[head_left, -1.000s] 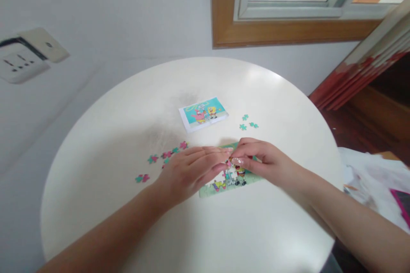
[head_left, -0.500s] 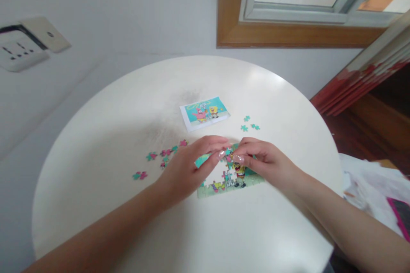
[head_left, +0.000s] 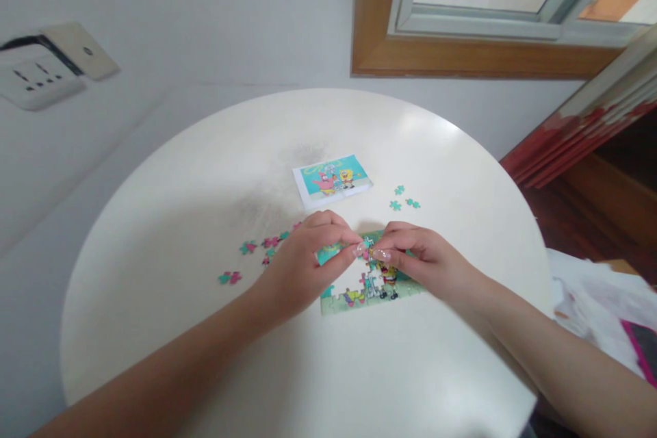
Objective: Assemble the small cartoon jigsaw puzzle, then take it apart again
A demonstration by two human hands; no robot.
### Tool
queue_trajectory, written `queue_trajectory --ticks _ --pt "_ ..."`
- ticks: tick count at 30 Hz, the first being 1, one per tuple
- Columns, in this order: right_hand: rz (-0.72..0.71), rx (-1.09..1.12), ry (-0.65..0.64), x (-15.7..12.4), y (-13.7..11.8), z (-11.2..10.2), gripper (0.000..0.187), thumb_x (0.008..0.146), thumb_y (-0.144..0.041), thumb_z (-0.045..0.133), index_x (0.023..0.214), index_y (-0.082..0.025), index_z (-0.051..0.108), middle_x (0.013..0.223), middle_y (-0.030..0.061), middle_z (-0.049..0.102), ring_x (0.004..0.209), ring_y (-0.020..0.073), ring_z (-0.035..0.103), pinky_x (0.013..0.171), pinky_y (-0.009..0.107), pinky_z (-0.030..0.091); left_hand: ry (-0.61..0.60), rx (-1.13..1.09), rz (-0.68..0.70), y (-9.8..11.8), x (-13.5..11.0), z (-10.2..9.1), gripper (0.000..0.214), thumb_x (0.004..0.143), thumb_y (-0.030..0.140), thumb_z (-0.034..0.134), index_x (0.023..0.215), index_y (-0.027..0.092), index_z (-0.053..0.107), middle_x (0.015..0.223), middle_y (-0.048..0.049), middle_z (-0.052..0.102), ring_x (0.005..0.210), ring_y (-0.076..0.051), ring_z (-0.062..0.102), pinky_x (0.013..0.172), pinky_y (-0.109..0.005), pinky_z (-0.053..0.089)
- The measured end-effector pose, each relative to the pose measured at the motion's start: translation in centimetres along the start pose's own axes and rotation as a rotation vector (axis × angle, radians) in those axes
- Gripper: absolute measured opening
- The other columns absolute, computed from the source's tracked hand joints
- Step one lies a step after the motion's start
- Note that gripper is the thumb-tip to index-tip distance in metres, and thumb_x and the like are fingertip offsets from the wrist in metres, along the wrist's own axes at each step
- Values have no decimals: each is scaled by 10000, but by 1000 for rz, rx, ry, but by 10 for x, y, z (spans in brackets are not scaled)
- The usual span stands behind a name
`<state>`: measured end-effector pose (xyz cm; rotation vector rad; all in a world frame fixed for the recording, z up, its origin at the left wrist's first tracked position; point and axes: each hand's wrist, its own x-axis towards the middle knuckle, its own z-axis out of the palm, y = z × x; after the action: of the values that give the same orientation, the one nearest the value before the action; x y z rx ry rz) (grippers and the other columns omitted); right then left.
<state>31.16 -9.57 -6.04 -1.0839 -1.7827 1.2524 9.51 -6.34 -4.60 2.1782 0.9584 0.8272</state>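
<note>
A partly assembled jigsaw puzzle (head_left: pixel 354 302) lies on the white table, with a gap in its left-middle part and a yellow cartoon figure at right. Over its upper middle, my left hand (head_left: pixel 315 253) is closed in a pinch at a small teal and pink puzzle piece (head_left: pixel 367 246). My right hand (head_left: pixel 418 253) pinches at the same spot from the right, thumb and forefinger together on the piece's edge. The fingertips of both hands nearly meet and partly cover the piece. Part of the puzzle's top and right side is hidden beneath the hands.
Loose pink and teal puzzle pieces (head_left: pixel 248 247) lie left of my left hand, partly behind it. Three teal pieces (head_left: pixel 395 205) sit at the upper right. A reference picture card (head_left: pixel 306 200) lies beyond the puzzle. The round white table (head_left: pixel 154 219) meets the wall.
My left hand's fingers have shifted slightly at the piece, fingertips still close to the right hand's. The right hand stays nearly in place. The whole view has shifted a little.
</note>
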Motion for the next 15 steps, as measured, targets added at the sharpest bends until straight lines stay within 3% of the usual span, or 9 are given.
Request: queue_trajectory --ticks 4,9,15 --pt "-15 -55 -1 -1 0 -4 210 924 -332 558 925 -225 738 787 14 538 721 125 544 633 260 468 -14 -41 -23 -2 0 -3 135 855 250 580 824 220 709 819 -8 638 789 -139 611 741 -269 491" --pt "-47 -140 88 -1 1 -10 213 933 -311 552 938 -218 744 789 19 569 727 121 541 658 261 432 9 -76 -79 -8 0 -8 133 838 268 594 809 222 715 818 -4 633 782 -136 597 716 -260 476" --pt "-25 -164 112 -3 0 -11 240 934 -331 544 945 -208 750 781 28 570 718 128 536 658 271 421 35 -44 -185 -29 4 -24 172 845 332 598 853 220 728 858 -5 624 777 -134 581 658 -245 432"
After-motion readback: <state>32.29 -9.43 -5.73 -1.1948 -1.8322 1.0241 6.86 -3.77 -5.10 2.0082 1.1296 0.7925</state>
